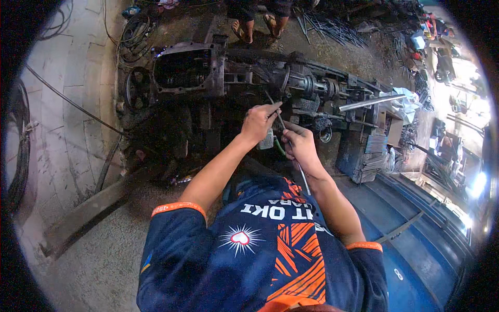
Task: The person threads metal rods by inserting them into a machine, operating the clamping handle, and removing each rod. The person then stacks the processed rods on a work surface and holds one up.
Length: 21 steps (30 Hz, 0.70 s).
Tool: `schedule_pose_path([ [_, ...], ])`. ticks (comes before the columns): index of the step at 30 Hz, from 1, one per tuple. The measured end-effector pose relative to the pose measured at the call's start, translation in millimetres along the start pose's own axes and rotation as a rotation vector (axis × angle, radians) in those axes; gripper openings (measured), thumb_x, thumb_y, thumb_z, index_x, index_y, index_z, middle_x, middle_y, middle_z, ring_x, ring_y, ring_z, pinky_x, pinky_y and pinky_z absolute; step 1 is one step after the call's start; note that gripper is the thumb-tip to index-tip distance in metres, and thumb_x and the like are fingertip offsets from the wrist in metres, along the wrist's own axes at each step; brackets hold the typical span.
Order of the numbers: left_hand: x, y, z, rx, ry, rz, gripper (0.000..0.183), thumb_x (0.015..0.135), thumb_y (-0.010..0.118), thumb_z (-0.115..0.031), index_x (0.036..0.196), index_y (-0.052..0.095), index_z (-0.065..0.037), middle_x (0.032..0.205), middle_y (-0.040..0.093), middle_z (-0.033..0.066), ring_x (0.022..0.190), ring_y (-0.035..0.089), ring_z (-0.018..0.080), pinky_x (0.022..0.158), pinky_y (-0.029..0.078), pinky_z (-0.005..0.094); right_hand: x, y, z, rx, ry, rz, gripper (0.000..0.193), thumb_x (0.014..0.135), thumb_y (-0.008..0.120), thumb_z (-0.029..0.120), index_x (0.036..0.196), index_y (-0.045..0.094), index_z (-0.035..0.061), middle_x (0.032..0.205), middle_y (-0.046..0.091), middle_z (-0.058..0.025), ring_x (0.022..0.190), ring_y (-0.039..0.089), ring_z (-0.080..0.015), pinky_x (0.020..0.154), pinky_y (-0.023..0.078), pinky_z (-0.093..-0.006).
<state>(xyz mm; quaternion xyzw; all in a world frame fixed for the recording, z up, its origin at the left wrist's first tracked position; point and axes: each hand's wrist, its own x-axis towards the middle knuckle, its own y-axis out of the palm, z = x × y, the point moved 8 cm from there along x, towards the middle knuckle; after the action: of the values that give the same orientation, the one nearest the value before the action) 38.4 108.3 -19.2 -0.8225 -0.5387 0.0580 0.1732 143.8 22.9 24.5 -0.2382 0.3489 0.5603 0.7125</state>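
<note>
A: What is at the center of the scene?

B: A slim metal rod [304,179], held aslant in front of a grimy workshop machine [248,77]. Its upper part reaches toward the dark machinery, while the lower part slopes back toward the worker's body. Whether the tip touches metal cannot be told.

A: And the grip?

B: Both bare hands are closed on it. The left hand [257,125], higher up, pinches the rod between thumb and fingers; the right hand [300,145], just below, has its fingers curled around it, their far side hidden.

A: What sits closest by?

B: A small grey box [266,141], just below the left hand, and a green cable [279,148] beside the right.

A: Describe the machine.

B: An open-topped housing [219,73] stands toward its left end, next to a pulley wheel [128,88]. Right of the hands runs a stepped shaft [306,83]. Farther right, a bright metal bar [371,102] lies at a slant near crumpled pale plastic [410,101].

A: Beyond that?

B: Across the machine, a second person's sandaled feet [244,32] are planted near a scattered heap of thin rods [332,29]. Blue metal panels [410,255] fill the lower right. The worker wears a dark-blue shirt [182,249] with orange cuffs.
</note>
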Motion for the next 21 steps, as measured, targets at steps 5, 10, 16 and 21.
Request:
schedule_pose_path([
  [5,-3.5,4.5,2.7,-0.056,-0.067,-0.143,0.030,0.088,0.060,-0.008,0.116,0.065,-0.001,0.105,0.068,0.0208,0.095,0.068,0.0301,0.080,0.053,0.0359,10.6,0.3,9.6,-0.121,-0.065,-0.010,0.032,0.091,0.050,0.007,0.119,0.061,-0.0031,0.067,0.050,-0.0004,0.043,0.037,-0.0054,0.038,0.027,-0.0231],
  [10,-0.8,1.1,21.2,-0.014,-0.208,-0.206,0.031,0.087,0.062,-0.010,0.117,0.065,0.000,0.104,0.069,0.0202,0.096,0.069,0.0274,0.080,0.052,0.0314,40.1,15.7,11.1,-0.143,-0.209,0.028,0.024,0.088,0.051,0.005,0.105,0.065,-0.0042,0.068,0.056,-0.0011,0.051,0.047,-0.0074,0.045,0.038,-0.0251],
  [16,-30.9,5.9,-0.3,-0.150,-0.297,-0.267,0.030,0.088,0.061,-0.004,0.118,0.064,-0.002,0.095,0.071,0.0107,0.083,0.065,0.0112,0.074,0.051,0.0258,44.0,18.9,7.9,-0.264,-0.381,0.300,0.027,0.093,0.058,0.012,0.114,0.060,-0.0049,0.075,0.060,-0.0020,0.062,0.052,-0.0057,0.055,0.045,-0.0246],
  [21,-81.0,52.0,-38.3,-0.254,-0.240,-0.719,0.043,0.096,0.055,-0.009,0.138,0.046,-0.004,0.096,0.068,0.0098,0.087,0.064,0.0138,0.079,0.052,0.0281,21.5,-99.1,86.4,-0.702,-1.078,0.309,0.042,0.090,0.066,0.020,0.126,0.059,0.0016,0.089,0.067,-0.0052,0.075,0.059,-0.0112,0.070,0.050,-0.0287],
])
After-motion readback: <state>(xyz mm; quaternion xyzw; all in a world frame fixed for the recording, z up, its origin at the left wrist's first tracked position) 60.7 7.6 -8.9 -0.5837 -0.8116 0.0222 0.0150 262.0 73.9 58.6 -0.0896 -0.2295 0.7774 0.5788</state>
